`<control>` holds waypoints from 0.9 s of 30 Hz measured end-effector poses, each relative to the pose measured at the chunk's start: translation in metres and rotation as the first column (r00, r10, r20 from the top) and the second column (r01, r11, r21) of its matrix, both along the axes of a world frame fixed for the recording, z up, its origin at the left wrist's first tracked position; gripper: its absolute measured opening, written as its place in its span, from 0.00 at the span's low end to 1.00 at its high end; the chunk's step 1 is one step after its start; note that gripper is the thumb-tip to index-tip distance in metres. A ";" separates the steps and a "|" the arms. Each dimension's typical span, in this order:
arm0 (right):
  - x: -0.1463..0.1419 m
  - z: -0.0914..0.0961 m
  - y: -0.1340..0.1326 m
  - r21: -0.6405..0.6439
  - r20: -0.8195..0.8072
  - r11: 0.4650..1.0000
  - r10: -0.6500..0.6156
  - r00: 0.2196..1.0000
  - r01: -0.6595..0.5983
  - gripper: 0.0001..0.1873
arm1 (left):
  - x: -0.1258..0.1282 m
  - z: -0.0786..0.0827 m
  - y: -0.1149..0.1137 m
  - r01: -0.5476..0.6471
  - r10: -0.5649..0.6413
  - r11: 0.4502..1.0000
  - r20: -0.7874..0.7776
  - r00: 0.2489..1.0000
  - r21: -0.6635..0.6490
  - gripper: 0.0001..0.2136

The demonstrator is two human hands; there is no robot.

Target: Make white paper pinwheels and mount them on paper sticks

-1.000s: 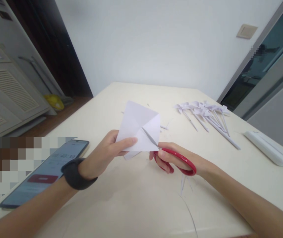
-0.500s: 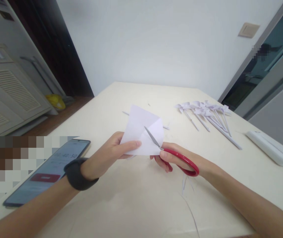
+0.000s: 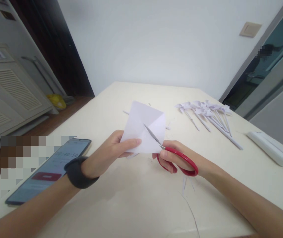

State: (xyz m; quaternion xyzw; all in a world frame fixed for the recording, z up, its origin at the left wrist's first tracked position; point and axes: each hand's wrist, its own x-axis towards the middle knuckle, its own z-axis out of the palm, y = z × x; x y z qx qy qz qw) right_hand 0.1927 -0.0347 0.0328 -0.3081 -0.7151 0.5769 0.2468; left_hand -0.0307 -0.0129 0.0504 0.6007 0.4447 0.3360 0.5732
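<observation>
A white square of paper [image 3: 137,122] with diagonal crease lines is pinched at its lower left corner by my left hand [image 3: 118,145], thumb on top and fingers beneath. My right hand [image 3: 169,157] has its fingers through the red handles of a pair of scissors [image 3: 181,158]. One blade lies over the paper, its tip near the middle, pointing up and left; the other blade is hidden beneath the sheet. Behind the paper a thin white stick [image 3: 125,112] shows in part on the table.
Several paper pinwheels on white sticks [image 3: 214,115] lie at the right, near a white oblong case [image 3: 271,148]. A phone [image 3: 49,172] rests by my left forearm. Thin paper scraps [image 3: 187,185] and a long strip [image 3: 192,211] lie near the front of the table [image 3: 121,205].
The paper has shifted slightly up and right in view. The scissor handles sit a little wider apart, with the upper blade still over the sheet. My left hand keeps its grip.
</observation>
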 end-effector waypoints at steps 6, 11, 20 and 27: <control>-0.002 0.004 -0.002 0.007 0.068 0.999 -0.049 0.997 0.048 0.12 | 0.000 0.000 0.000 -0.016 0.016 1.000 -0.012 1.000 0.007 0.10; -0.001 0.007 -0.003 -0.012 0.112 0.997 -0.071 0.991 0.073 0.13 | 0.000 -0.001 0.000 -0.033 0.033 0.999 -0.024 0.999 0.003 0.11; -0.002 0.010 -0.006 -0.027 0.131 0.996 -0.085 0.988 0.089 0.22 | 0.001 -0.002 0.000 -0.044 0.043 0.999 -0.036 0.998 -0.022 0.10; -0.002 0.012 -0.008 -0.023 0.141 0.995 -0.096 0.985 0.101 0.23 | 0.000 0.000 -0.001 -0.039 0.037 0.999 -0.046 0.998 -0.038 0.10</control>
